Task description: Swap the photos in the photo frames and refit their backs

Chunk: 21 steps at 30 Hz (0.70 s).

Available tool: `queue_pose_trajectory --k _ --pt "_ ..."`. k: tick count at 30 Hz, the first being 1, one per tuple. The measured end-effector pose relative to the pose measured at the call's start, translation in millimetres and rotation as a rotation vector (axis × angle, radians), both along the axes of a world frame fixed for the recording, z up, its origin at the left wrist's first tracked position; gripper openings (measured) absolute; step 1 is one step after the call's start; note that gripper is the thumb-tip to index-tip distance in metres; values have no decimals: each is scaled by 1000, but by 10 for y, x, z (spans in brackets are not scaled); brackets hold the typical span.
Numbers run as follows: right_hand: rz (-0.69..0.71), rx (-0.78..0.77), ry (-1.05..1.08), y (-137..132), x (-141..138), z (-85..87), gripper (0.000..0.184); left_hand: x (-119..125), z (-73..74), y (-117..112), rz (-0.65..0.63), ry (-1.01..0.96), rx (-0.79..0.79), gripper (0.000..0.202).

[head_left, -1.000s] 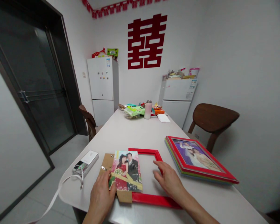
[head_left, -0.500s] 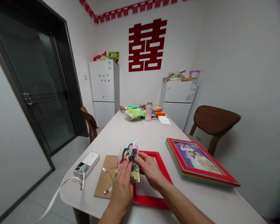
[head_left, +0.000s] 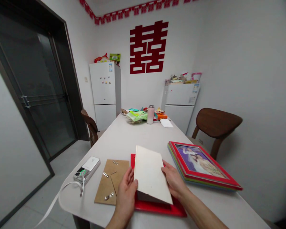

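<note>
A photo print (head_left: 151, 173) shows its plain white back, tilted above a red picture frame (head_left: 154, 208) that lies on the table. My left hand (head_left: 126, 190) grips the print's left edge, thumb on the near face. My right hand (head_left: 173, 179) holds its right edge between thumb and fingers. The print covers most of the frame's opening. Left of my left hand lies a brown backing board (head_left: 106, 181) with small metal clips and a slit across it; its right edge runs behind that hand.
To the right lies a stack of coloured picture frames (head_left: 202, 163), a red one with a picture on top. A power bank (head_left: 88, 168) with a white strap sits at the left edge. Farther off stand a pink bottle (head_left: 150, 115) and a green bag (head_left: 137, 116).
The photo has been turned over, from its picture side to its white back, and lowered over the red frame. My hands have moved apart to its two sides.
</note>
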State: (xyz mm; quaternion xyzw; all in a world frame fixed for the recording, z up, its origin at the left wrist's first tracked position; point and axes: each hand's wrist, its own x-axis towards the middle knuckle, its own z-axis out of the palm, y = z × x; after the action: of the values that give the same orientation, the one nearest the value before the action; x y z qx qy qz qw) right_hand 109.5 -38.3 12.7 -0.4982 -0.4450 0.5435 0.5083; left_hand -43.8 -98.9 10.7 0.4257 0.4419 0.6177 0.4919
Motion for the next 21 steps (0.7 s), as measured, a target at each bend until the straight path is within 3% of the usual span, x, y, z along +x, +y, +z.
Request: queue_pose_trajectory --k 5,11,21 --pt "-37 -29 -234 95 268 -61 57 -171 -72 -83 -25 436 -41 48" --pt "-25 84 -571 176 185 -179 53 -97 -50 -181 -139 857 4 48" --pt "-43 185 -1001 212 147 -127 35 -72 -111 -164 -175 987 71 50"
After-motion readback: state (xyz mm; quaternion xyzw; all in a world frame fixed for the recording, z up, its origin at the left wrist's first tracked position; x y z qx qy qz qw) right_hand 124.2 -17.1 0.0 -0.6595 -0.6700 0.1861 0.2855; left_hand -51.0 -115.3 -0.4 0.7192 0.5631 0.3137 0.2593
